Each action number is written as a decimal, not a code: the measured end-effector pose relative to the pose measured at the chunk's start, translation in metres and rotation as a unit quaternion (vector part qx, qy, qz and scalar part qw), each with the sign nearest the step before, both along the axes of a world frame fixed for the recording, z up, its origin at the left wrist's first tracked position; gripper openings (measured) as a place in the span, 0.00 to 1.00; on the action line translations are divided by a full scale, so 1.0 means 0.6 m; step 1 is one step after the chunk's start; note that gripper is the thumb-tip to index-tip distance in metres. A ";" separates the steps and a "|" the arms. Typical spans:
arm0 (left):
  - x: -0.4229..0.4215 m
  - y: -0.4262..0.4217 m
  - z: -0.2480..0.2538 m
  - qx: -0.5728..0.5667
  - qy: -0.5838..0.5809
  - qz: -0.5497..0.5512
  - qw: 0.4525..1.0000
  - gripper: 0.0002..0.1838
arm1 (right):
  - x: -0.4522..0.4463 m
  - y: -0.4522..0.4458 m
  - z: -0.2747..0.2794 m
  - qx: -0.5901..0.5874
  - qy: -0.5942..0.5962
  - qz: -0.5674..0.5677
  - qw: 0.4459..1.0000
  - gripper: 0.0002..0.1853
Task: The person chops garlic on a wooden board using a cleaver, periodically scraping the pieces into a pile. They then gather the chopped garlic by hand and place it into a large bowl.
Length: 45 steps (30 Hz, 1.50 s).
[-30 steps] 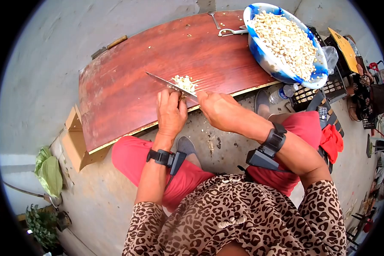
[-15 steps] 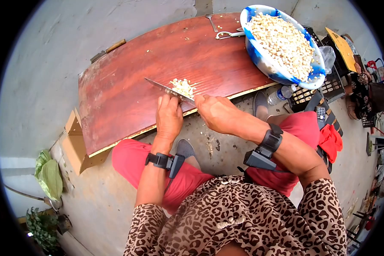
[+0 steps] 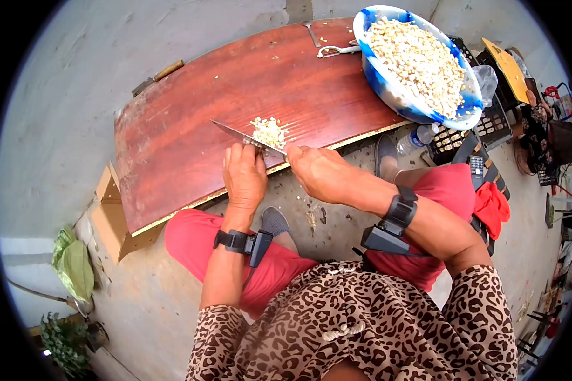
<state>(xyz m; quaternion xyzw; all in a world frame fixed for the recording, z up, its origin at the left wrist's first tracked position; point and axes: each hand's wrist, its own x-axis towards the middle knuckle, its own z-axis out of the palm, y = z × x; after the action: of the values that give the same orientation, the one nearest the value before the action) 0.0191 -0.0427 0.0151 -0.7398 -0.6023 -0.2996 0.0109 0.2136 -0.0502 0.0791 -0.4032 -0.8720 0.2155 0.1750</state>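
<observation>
A person's bare hands work at the near edge of a red-brown bench, seen from above. The right hand has its fingers closed round the handle of a knife, whose tip points to 10 o'clock. The left hand is just on the near side of the blade, fingers bent and close together; what lies under them is mostly hidden, perhaps a piece being cut, so whether they grip anything cannot be told.

Pale chopped bits lie in a small heap at 12 o'clock, just past the blade. From the heap, a blue and white basin full of pale chunks sits at 2 o'clock, a peeler and a spoon at 1 o'clock, and a wood-handled tool at 10 o'clock by the wall.

Good cutting here rests on the left hand: fingertips tucked back, knuckles toward the blade, the piece pressed flat. The strokes should be short and level, with the fingers shifting back a little between cuts — never under the edge. The work is close to the bench's rim, so a spot farther in would give firmer support — and spill fewer bits.
</observation>
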 end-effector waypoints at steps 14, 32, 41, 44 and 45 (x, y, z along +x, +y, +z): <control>0.001 -0.001 0.008 -0.007 -0.014 0.009 1.000 0.04 | -0.006 0.004 -0.014 0.023 -0.026 0.009 0.999 0.17; -0.006 0.003 0.019 -0.030 -0.042 -0.004 0.999 0.05 | 0.007 0.006 0.013 0.000 -0.019 -0.005 1.000 0.11; -0.025 0.012 0.048 0.045 -0.227 0.035 0.972 0.08 | 0.021 0.020 0.057 -0.042 -0.003 -0.086 0.995 0.05; -0.016 0.012 0.042 0.038 -0.215 0.014 0.976 0.08 | 0.021 0.022 0.047 -0.039 -0.004 -0.088 0.995 0.04; -0.013 0.014 0.038 0.038 -0.219 0.011 0.975 0.08 | 0.021 0.024 0.046 -0.042 -0.011 -0.092 0.995 0.04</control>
<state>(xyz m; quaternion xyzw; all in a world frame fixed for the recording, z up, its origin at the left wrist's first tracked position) 0.0115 -0.0346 0.0381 -0.6486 -0.5864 -0.4769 -0.0896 0.2261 -0.0360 0.1064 -0.4908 -0.8234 0.2305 0.1676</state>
